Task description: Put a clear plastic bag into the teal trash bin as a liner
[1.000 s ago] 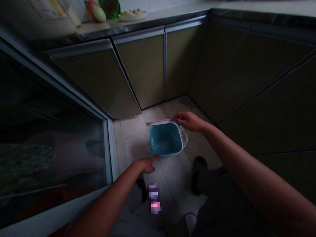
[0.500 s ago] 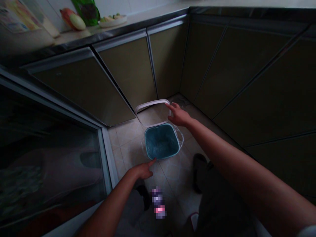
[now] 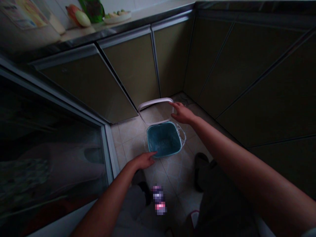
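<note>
Reaching down over a tiled floor (image 3: 130,131), the open left hand (image 3: 144,160) stops at the near rim of a teal square bin (image 3: 164,140) lined with a clear plastic bag (image 3: 184,135). The open right hand (image 3: 182,113) touches a white plastic frame (image 3: 154,102) standing behind it, gripping nothing; lifting calls for closed fingers. Dark cabinet doors (image 3: 130,72) lie beyond

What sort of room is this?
Most likely a home kitchen: olive-fronted base cabinets line the walls beneath a pale countertop, which holds a plate of small fruit, and the floor is tiled.
</note>
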A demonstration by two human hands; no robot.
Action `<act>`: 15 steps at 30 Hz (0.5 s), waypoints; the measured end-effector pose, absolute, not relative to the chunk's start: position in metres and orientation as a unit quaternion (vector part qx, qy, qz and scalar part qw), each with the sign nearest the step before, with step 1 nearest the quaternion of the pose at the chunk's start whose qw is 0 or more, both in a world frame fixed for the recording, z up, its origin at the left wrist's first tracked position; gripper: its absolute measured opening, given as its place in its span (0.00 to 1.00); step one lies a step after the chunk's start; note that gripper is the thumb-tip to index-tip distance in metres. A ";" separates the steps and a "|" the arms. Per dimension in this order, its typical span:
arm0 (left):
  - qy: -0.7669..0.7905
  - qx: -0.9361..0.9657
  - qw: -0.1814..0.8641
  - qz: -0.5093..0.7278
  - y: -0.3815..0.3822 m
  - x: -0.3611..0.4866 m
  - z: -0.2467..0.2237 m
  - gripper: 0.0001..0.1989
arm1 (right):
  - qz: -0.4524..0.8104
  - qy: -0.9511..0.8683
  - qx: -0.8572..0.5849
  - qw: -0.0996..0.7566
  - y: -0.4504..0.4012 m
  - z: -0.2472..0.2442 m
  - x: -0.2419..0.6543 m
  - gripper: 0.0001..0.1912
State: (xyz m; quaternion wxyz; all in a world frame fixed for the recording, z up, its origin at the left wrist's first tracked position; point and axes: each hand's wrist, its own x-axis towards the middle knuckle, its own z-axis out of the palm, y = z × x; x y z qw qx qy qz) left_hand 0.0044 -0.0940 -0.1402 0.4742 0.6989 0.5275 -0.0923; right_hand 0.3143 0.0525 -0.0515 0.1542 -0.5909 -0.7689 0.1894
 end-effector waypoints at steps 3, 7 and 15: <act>0.582 0.641 0.496 0.065 -0.065 -0.005 -0.141 0.25 | 0.178 -0.768 -0.594 0.158 0.050 -0.048 0.315 0.39; 0.702 0.486 0.487 0.182 -0.023 -0.020 -0.149 0.14 | 0.197 -0.753 -0.612 0.137 0.053 -0.056 0.324 0.21; 0.765 0.381 0.505 0.119 -0.007 -0.045 -0.195 0.26 | 0.447 -0.511 -0.735 -0.010 0.034 -0.155 0.359 0.14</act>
